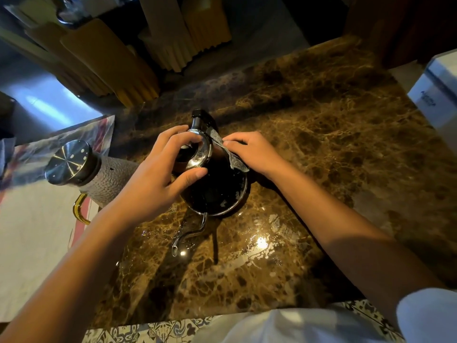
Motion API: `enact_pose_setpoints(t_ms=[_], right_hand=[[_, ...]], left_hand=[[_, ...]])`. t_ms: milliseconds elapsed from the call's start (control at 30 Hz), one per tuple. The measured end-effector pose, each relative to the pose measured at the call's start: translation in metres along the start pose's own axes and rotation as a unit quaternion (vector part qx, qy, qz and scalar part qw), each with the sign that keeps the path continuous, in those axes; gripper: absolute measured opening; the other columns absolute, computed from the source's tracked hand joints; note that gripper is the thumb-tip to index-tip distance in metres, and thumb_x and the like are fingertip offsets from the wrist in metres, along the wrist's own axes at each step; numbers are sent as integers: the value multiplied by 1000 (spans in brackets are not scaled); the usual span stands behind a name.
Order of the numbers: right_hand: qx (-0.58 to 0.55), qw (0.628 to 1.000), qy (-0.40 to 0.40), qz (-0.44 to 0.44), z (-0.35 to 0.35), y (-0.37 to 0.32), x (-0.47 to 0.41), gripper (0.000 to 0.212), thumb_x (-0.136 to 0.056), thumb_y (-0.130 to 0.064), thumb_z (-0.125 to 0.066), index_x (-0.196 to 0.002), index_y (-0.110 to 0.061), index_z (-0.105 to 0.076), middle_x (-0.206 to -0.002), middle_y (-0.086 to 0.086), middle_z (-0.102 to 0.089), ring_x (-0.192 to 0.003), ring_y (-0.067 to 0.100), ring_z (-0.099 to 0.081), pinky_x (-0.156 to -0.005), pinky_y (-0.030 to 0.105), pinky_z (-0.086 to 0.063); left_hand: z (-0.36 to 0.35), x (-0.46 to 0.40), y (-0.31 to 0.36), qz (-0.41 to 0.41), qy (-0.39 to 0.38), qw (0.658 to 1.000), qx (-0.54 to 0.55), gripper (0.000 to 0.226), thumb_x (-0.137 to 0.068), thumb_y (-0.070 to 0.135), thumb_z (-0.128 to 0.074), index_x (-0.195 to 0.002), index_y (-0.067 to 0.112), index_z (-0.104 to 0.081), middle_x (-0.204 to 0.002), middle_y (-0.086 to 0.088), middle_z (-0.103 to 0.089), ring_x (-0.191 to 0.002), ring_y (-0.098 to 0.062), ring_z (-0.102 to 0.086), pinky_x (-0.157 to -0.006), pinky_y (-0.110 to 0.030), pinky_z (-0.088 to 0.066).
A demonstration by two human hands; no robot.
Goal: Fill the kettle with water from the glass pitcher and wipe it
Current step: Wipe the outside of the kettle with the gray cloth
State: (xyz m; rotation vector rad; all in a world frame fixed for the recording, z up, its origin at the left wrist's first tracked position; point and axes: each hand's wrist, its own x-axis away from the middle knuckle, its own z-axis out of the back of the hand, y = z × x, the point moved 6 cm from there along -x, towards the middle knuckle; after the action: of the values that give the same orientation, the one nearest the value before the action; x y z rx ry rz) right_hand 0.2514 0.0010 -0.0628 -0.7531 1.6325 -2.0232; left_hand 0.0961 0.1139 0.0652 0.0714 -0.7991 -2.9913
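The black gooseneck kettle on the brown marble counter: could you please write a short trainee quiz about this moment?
1. True or false: the black gooseneck kettle stands on the brown marble counter.
2. Which hand presses the small grey cloth against the kettle? A left, B right.
3. Fill in: the textured glass pitcher with the steel lid stands on the kettle's ____ side.

Key: 1 true. 2 B: the right hand holds the cloth, while the left hand steadies the kettle's top. 3 left.
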Motion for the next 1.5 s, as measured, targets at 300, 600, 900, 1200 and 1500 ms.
enact_pose_setpoints(t_ms=[300, 600, 900, 1200, 1500], right_hand=[[-110, 991, 68, -36, -19, 17, 46, 45, -99, -34, -55, -140, -18, -66, -139, -3, -68, -131, 12, -62, -115, 45, -48], [-31, 990, 130, -49, -57, 31, 131, 50, -111, -21, -46, -159, -12, -37, -169, 2, -30, -141, -6, -18, -99, -9, -10], [-63, 973, 194, 103, -39, -19, 119, 20, -105, -14, -53, -116, -14, -69, -125, -2, -62, -118, 7, -58, -101, 25, -48], [92, 957, 220, 163, -41, 7, 133, 16, -93, 0, -65, -105, -9, -71, -114, -1, -57, -111, 7, -55, -99, 14, -43], [172, 961, 145, 160, -35, 25, 129, 12, -93, -8, -62, -97, -16, -70, -106, -6, -58, -99, 17, -61, -81, 44, -55]], left_hand=[[-1, 1, 0, 7, 14, 1000, 13, 55, -93, 46, -59, -144, 34, -42, -160, 6, -32, -139, -4, -38, -95, 0, -37], [-2, 3, -2, 10, 32, 999, 15, 52, -98, 47, -58, -145, 32, -43, -161, 7, -32, -141, -11, -40, -108, -32, -42], [-3, 6, 3, 22, 50, 998, 32, 52, -96, 43, -61, -144, 32, -45, -160, 6, -34, -143, -10, -40, -108, -25, -41], [-10, 3, 9, 53, 118, 991, 18, 51, -99, 41, -61, -145, 26, -45, -156, 2, -42, -145, -19, -40, -113, -53, -42], [-12, 4, 7, 66, 107, 992, 5, 54, -99, 43, -58, -148, 27, -42, -160, 2, -36, -147, -19, -36, -116, -51, -39]])
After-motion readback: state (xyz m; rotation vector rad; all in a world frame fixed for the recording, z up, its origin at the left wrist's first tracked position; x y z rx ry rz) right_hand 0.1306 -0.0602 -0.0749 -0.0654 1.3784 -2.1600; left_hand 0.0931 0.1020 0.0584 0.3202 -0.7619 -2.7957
